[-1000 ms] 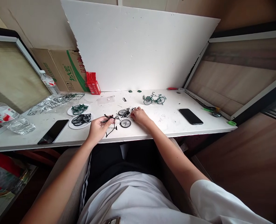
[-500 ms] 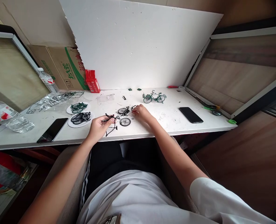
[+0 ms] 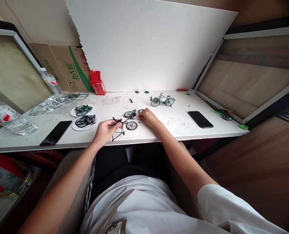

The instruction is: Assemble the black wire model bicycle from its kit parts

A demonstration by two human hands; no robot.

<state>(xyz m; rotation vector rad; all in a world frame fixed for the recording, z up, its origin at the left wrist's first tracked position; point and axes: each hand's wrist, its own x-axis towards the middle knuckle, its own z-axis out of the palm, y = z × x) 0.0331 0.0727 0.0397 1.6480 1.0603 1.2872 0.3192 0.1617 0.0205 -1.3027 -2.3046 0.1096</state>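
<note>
My left hand (image 3: 105, 131) is closed on a small black model bicycle frame (image 3: 117, 128) near the front edge of the white table (image 3: 173, 126). Two loose black wheels (image 3: 131, 125) lie just right of the frame. My right hand (image 3: 148, 117) rests on the table beside them, its fingers curled over small black parts (image 3: 140, 111); what it pinches is too small to name. A finished green model bicycle (image 3: 162, 100) stands farther back.
Two white discs with black and green bicycle parts (image 3: 83, 121) sit at left, beside clear bags of sprues (image 3: 54, 102). Black phones lie at left (image 3: 56, 133) and right (image 3: 200, 119). Water bottles (image 3: 10, 122), a red box (image 3: 97, 85), a cardboard carton and a foam board stand behind.
My right hand has slid slightly back and left toward the small black parts. My left hand keeps its hold on the frame. The view has shifted a little.
</note>
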